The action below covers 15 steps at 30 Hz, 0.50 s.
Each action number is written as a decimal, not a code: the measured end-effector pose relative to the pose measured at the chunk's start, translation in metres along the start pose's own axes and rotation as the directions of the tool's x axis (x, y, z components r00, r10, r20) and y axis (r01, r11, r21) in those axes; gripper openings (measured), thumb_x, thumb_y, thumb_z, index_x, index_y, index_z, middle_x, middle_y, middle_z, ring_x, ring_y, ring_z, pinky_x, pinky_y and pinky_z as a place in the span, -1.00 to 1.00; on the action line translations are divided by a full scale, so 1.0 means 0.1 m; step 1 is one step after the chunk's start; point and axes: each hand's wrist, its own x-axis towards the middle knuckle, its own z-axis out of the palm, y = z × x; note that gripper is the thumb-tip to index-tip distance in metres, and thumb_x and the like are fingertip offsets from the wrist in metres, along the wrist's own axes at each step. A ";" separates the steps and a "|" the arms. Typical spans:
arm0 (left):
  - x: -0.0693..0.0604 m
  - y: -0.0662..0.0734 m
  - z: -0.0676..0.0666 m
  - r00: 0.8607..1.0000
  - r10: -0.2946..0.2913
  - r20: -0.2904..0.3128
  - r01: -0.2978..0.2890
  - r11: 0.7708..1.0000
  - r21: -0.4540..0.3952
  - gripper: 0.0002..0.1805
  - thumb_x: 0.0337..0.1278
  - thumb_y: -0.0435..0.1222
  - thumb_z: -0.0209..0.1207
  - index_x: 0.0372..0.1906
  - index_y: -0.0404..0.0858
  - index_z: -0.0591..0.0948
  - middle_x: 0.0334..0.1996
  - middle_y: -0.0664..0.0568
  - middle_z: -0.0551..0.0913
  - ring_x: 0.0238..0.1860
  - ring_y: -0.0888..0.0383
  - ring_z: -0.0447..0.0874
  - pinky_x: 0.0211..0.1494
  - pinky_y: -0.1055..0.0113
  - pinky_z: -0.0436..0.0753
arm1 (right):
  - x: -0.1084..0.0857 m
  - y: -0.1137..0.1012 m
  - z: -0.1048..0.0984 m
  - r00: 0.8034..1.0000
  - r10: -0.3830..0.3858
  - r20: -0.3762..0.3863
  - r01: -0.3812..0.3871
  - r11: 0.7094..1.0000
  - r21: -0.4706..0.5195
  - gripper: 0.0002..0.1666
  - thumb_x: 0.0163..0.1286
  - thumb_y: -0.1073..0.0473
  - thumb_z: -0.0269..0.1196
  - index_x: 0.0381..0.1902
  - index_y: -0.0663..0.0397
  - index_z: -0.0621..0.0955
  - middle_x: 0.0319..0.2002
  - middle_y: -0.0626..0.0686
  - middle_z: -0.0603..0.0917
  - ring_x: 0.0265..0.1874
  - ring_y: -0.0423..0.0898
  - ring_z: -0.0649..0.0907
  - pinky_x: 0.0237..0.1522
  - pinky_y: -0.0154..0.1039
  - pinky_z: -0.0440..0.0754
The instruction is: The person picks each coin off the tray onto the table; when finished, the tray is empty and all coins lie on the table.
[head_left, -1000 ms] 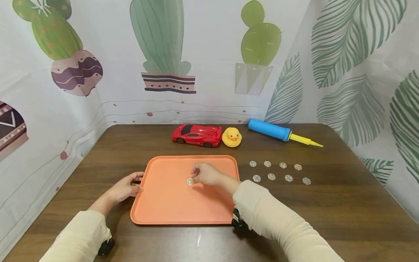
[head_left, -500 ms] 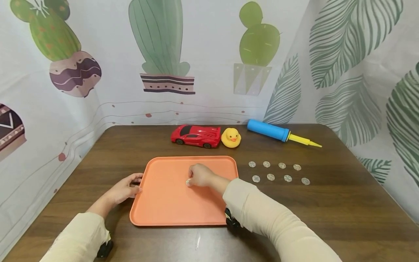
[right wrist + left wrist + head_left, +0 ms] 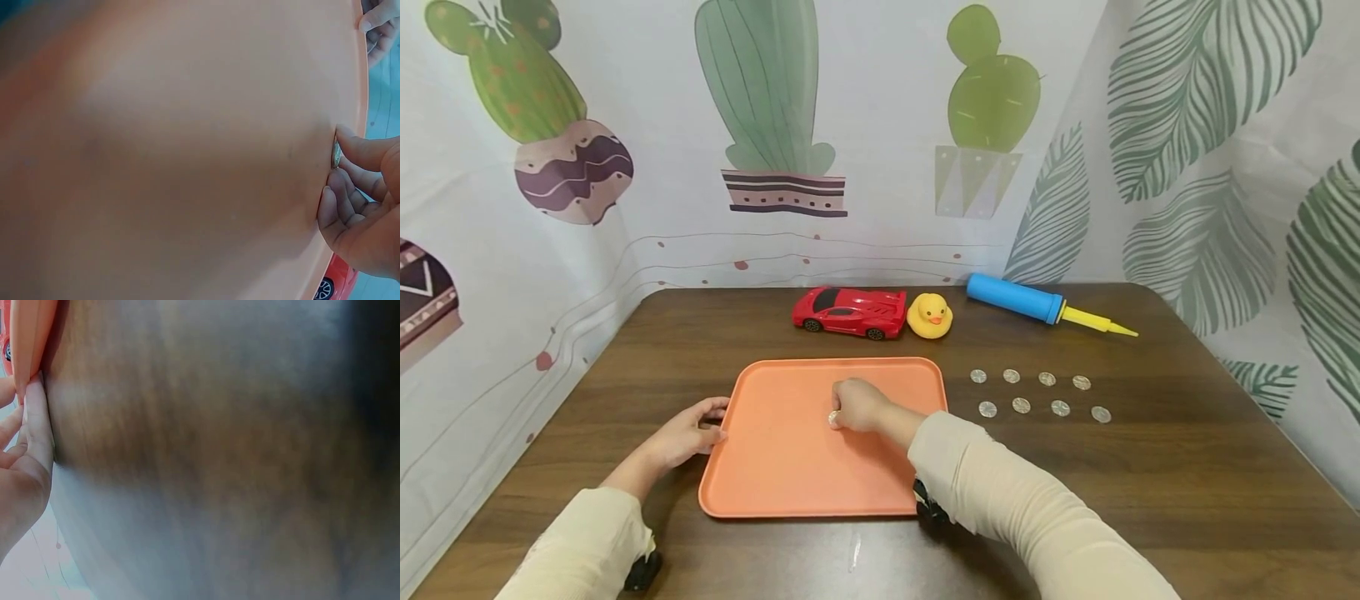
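Note:
Over the middle of the orange tray (image 3: 790,492), my right hand (image 3: 863,406) pinches a silver coin (image 3: 833,418) between thumb and fingers. From the right wrist view, the coin (image 3: 336,154) stands on edge at or close to the tray's surface, and the other fingers (image 3: 330,209) are curled beside it. My left hand (image 3: 681,432) holds the tray's left rim; in the left wrist view its fingers (image 3: 39,419) lie against the edge. To the right of the tray, several more coins (image 3: 1021,406) lie flat on the table in two rows.
Along the back of the wooden table (image 3: 1187,467) stand a red toy car (image 3: 850,312), a yellow rubber duck (image 3: 929,316) and a blue hand pump (image 3: 1015,297) with a yellow nozzle. A printed cloth (image 3: 887,125) hangs behind the table.
My right hand has shifted slightly left and lower with the coin, which now shows less from above. My left hand stays at the tray's left rim. The coins on the table have not moved.

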 end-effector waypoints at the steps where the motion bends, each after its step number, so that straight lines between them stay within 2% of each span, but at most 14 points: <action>1: 0.00 0.00 0.00 1.000 0.000 0.001 0.000 1.000 0.000 -0.41 -0.02 -0.56 -0.05 0.15 -0.60 0.04 -0.04 -0.43 0.20 -0.16 -0.04 0.41 -0.23 0.17 0.54 | 0.00 0.00 0.00 1.000 0.001 0.000 -0.001 1.000 0.001 -0.78 -0.08 0.25 0.28 -0.64 0.08 0.41 -0.66 -0.09 0.38 -0.56 -0.18 0.36 -0.47 -0.39 0.33; 5: 0.00 -0.01 0.00 1.000 -0.002 0.004 0.002 1.000 -0.004 -0.41 -0.02 -0.56 -0.04 0.15 -0.60 0.04 -0.03 -0.43 0.20 -0.16 -0.03 0.40 -0.22 0.17 0.54 | -0.01 0.02 0.00 1.000 0.009 -0.004 -0.009 0.999 0.047 -0.77 -0.07 0.30 0.28 -0.62 0.09 0.39 -0.67 -0.08 0.38 -0.59 -0.18 0.35 -0.51 -0.39 0.31; 9: 0.00 -0.01 0.01 1.000 -0.003 0.004 0.003 1.000 -0.013 -0.41 -0.03 -0.56 -0.05 0.15 -0.61 0.03 -0.04 -0.43 0.20 -0.20 0.01 0.42 -0.23 0.18 0.54 | -0.04 0.02 -0.01 1.000 0.015 -0.001 -0.015 0.990 0.137 -0.77 -0.03 0.33 0.27 -0.61 0.10 0.39 -0.65 -0.07 0.38 -0.59 -0.18 0.34 -0.51 -0.40 0.31; 15: -0.01 0.00 0.02 1.000 0.005 -0.001 -0.005 1.000 -0.026 -0.41 -0.03 -0.57 -0.05 0.15 -0.60 0.03 -0.06 -0.41 0.20 -0.24 0.05 0.44 -0.24 0.19 0.55 | -0.14 0.02 -0.07 1.000 -0.023 -0.017 0.026 0.974 0.226 -0.84 0.00 0.38 0.20 -0.59 0.12 0.41 -0.62 -0.07 0.41 -0.61 -0.20 0.33 -0.54 -0.42 0.29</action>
